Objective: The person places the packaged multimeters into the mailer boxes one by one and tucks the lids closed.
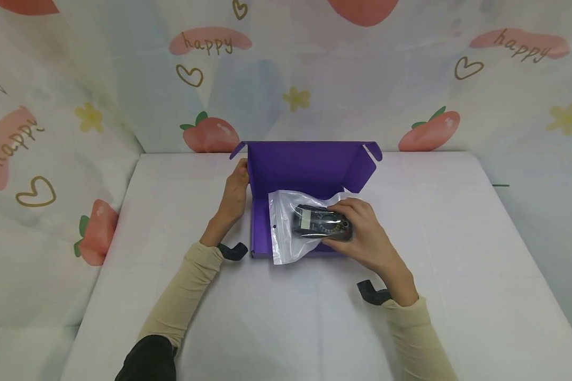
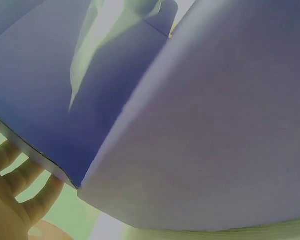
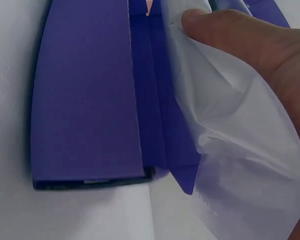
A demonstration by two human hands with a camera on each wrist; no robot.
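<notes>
A purple cardboard box (image 1: pixel 295 164) stands with its lid raised on the white table. Over its lower part, my right hand (image 1: pixel 369 233) grips a white plastic bag (image 1: pixel 281 238) with a clear front. Inside the bag lies a dark rounded object with a pale label (image 1: pixel 306 219); its kind cannot be made out. In the right wrist view the thumb (image 3: pixel 225 25) presses on the bag (image 3: pixel 240 150). My left hand (image 1: pixel 233 193) is at the box's left side, its fingers (image 2: pixel 22 175) lying spread and fairly straight against the outside of the cardboard.
The white tablecloth (image 1: pixel 267 317) surrounds the box. A printed curtain (image 1: pixel 295 63) hangs behind the table and down its left side. Dark curved pieces (image 1: pixel 233 251) stick out at both wrists.
</notes>
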